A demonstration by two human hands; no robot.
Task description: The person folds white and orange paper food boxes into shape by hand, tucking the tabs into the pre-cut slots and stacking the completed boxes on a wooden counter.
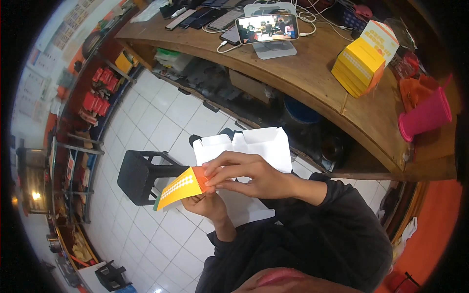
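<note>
A small yellow carton (177, 189) with an orange end and a row of white dots is held in front of me, tilted down to the left. My left hand (209, 206) grips it from below, its fingers partly hidden behind the carton. Over the orange end, my right hand (249, 175) is closed, thumb and fingertips pinching the flap. Beneath both hands, a white open cardboard box or folded sheet (264, 141) rests at my lap; its inside is mostly hidden.
On the wooden table (312, 63) stand a phone (267, 28) on a stand, a stack of yellow cartons (359, 66) and a pink cup-like container (425, 118). Several phones and white cables lie along the back. A black stool (139, 176) stands left on the tiled floor (146, 105).
</note>
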